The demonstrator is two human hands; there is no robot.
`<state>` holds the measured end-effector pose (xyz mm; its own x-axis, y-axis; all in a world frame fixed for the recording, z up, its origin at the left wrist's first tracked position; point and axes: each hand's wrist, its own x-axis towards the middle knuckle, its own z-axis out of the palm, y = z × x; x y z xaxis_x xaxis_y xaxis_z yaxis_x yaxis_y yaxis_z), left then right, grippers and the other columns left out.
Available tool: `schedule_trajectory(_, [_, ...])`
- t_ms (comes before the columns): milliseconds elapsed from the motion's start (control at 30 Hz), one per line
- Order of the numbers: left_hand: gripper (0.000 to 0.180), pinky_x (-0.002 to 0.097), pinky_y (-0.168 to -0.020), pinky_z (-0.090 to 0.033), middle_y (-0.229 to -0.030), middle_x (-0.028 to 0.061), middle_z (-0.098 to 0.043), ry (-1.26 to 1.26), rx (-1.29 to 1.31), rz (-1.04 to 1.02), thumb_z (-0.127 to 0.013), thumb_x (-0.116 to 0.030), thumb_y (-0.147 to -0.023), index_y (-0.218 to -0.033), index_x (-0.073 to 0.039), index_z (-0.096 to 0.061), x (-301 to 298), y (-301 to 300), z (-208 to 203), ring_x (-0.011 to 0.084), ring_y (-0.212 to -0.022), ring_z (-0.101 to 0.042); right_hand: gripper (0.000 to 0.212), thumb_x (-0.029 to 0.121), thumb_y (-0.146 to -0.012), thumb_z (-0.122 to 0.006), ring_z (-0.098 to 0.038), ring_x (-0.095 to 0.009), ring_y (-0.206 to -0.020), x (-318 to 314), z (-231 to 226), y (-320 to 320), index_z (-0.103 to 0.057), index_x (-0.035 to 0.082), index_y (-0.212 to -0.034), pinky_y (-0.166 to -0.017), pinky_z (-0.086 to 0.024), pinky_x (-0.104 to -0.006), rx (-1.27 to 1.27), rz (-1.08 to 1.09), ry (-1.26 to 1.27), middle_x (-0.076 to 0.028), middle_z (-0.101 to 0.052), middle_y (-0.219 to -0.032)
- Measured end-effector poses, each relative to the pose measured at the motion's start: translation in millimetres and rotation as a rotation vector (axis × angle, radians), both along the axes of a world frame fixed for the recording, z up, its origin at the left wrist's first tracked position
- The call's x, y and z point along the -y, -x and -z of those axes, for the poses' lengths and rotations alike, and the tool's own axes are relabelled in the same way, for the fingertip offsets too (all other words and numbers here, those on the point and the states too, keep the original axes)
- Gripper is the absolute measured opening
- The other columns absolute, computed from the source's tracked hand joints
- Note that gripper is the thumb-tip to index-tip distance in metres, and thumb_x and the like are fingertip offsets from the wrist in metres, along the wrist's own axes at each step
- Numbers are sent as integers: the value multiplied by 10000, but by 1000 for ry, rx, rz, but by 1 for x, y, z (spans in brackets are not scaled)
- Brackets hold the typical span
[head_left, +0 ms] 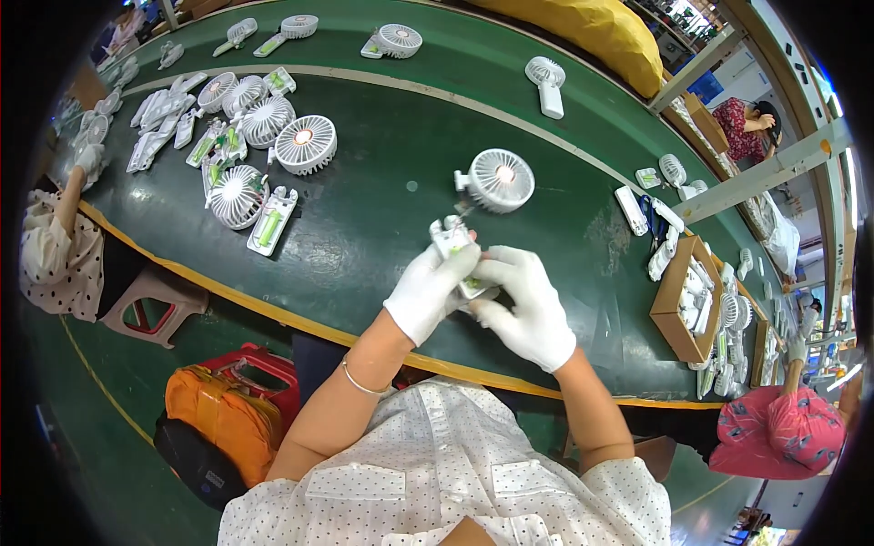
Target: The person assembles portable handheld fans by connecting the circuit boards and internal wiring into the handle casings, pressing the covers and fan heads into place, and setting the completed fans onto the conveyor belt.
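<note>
Both hands wear white gloves and meet above the green table. My left hand [424,293] is closed around the opened handle of a small white fan [446,235], gripping its side with the thumb on top. My right hand [530,314] has its fingers pinched at the lower end of the same handle; that spot is partly covered by the fingers. A bit of green shows inside the handle. Just beyond it lies the round fan head [501,180], face up and next to the handle's far end. Whether a wire joins them is hard to make out.
Several fan heads [305,144] and open handles [273,221] are piled at the left, near white handle shells [164,109]. At the right are scissors [652,221] and a cardboard box [669,314] of white parts. Fans sit on a green belt [473,68] beyond. Co-workers sit either side.
</note>
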<state>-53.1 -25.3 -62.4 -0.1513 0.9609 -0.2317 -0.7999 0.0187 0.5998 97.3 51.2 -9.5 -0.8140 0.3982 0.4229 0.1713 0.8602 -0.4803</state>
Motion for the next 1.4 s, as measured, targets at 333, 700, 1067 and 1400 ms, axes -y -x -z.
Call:
schedule_trajectory(333, [302,274,-689,-538,-860,54,-673,-200,-729,651,-648,-221,-917,-1135,-12,-646,15,-6,-23,148,-676,-654,755,516,-983,-545,-636,-322,-1128,-1,14,-9,-356,-68,-1424,-841,-583,-371,-335,159,1639,-268,-542,-1325])
schedule_trajectory(700, [374,274,-568,-512,-782,58,-639,-8,-390,245,-606,-316,-972,-1178,-5,-597,9,-2,-22,139,-606,-627,600,374,-913,-688,-623,-235,-925,-29,25,-26,-484,-18,-1318,-644,-546,-293,-946,-83,1795,-202,-605,-1129])
schedule_trajectory(1067, [267,256,-694,-539,-947,93,-676,48,-546,-66,-578,-135,-976,-1201,8,-569,3,-5,-18,112,-748,-640,692,236,-804,-800,-605,-278,-1139,1,30,-18,-458,11,-1361,-947,-503,-435,-796,-166,1429,-128,-583,-1290])
schedule_trajectory(1400, [362,279,-540,-560,-889,102,-662,80,-730,478,-601,-219,-953,-1205,27,-515,10,-10,-36,147,-655,-654,551,324,-881,-702,-608,-199,-1096,3,35,-20,-544,-20,-1282,-971,-460,-354,-614,54,1431,-97,-630,-1227])
